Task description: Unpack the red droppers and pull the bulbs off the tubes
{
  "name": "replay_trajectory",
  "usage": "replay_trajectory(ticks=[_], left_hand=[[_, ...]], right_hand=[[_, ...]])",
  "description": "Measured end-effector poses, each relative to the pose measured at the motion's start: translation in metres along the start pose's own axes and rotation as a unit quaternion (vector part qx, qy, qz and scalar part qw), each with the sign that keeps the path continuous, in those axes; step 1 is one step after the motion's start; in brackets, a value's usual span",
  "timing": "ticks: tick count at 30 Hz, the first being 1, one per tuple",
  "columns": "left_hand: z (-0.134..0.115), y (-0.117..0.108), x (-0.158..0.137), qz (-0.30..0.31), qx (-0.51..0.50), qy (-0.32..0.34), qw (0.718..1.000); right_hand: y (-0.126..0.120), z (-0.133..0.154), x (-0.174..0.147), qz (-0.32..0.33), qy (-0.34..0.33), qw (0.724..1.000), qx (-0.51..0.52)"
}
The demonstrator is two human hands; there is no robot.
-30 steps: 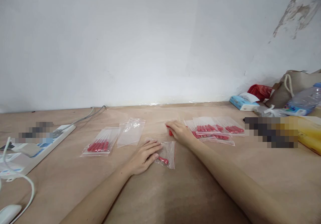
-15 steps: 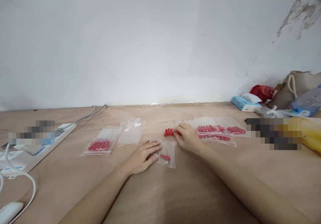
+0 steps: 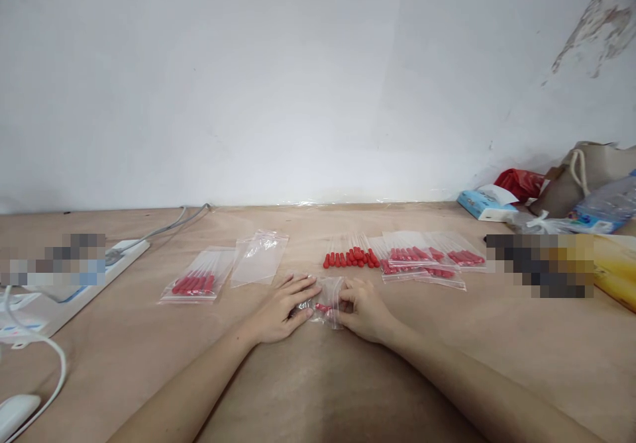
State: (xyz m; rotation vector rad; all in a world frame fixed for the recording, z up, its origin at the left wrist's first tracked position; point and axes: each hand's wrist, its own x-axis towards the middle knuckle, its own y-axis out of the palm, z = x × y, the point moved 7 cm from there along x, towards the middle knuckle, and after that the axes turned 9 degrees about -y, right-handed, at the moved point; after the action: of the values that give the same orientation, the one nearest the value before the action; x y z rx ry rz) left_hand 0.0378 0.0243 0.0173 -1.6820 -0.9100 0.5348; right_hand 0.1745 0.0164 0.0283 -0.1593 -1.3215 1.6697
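Note:
A small clear zip-lock bag lies on the table in front of me with a red-bulbed dropper inside. My left hand rests flat on the bag's left part, fingers stretched out and spread. At the bag's right edge, my right hand has its thumb and fingers curled around the plastic; whether a dropper is also in those fingers is hidden. Just beyond, loose droppers with red bulbs and thin clear tubes lie in a row, bulbs toward me.
Filled bags of droppers overlap on the right; another filled bag lies left, beside flat clear bags. A white power strip with cables is far left. A tissue pack, cloth bag and yellow package stand right.
My right hand has moved from the loose droppers toward me, onto the right edge of the small bag. The row of droppers is now uncovered. My left hand stays put.

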Motion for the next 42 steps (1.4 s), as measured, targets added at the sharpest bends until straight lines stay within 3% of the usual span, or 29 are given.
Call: replay_trajectory(ticks=[5,8,10,14,16,18,20,23,27,31,33,35,37,39,42], left_hand=[[-0.001,-0.003,0.0,0.01,-0.009,-0.013,1.0],[0.001,-0.003,0.0,0.014,-0.009,-0.027,1.0],[0.002,-0.001,0.0,0.02,0.007,-0.037,0.999],[0.003,0.007,-0.002,0.029,0.053,-0.062,0.996],[0.0,0.009,-0.003,0.031,0.064,-0.071,0.995],[-0.006,0.009,-0.004,0.022,0.065,-0.072,0.995],[-0.012,0.003,-0.005,-0.008,0.057,-0.065,0.996],[-0.012,-0.006,-0.006,-0.061,0.009,-0.052,0.997],[-0.003,-0.006,-0.003,-0.059,-0.064,-0.034,0.996],[0.0,0.001,-0.002,-0.012,-0.057,-0.022,0.998],[0.0,0.002,-0.002,-0.007,-0.05,-0.025,0.998],[-0.001,0.003,-0.003,-0.006,-0.047,-0.026,0.999],[-0.001,0.003,-0.005,-0.001,-0.047,-0.027,0.999],[-0.002,0.002,-0.007,0.004,-0.055,-0.029,0.998],[-0.002,-0.003,-0.003,0.007,-0.081,-0.031,0.996]], right_hand=[[-0.021,-0.011,-0.008,-0.009,0.028,0.995,0.094],[-0.044,-0.044,-0.015,-0.005,0.094,0.966,0.24],[-0.068,-0.073,-0.019,-0.05,0.149,0.941,0.3],[-0.111,-0.11,-0.017,-0.23,0.174,0.917,0.275],[-0.115,-0.109,-0.01,-0.292,0.151,0.924,0.194],[-0.103,-0.095,0.004,-0.311,0.106,0.942,0.074],[-0.08,-0.076,0.019,-0.28,0.059,0.957,-0.049],[-0.048,-0.058,0.035,-0.233,0.023,0.951,-0.201],[-0.028,-0.051,0.044,-0.168,-0.004,0.943,-0.287],[-0.034,-0.045,0.038,-0.172,0.008,0.948,-0.268],[-0.035,-0.033,0.031,-0.154,-0.019,0.964,-0.217],[-0.025,-0.013,0.022,-0.075,-0.099,0.981,-0.151],[-0.011,0.004,0.006,0.04,-0.176,0.978,-0.1],[0.001,0.008,-0.012,0.138,-0.19,0.97,-0.069],[0.006,0.0,-0.028,0.213,-0.158,0.963,-0.039]])
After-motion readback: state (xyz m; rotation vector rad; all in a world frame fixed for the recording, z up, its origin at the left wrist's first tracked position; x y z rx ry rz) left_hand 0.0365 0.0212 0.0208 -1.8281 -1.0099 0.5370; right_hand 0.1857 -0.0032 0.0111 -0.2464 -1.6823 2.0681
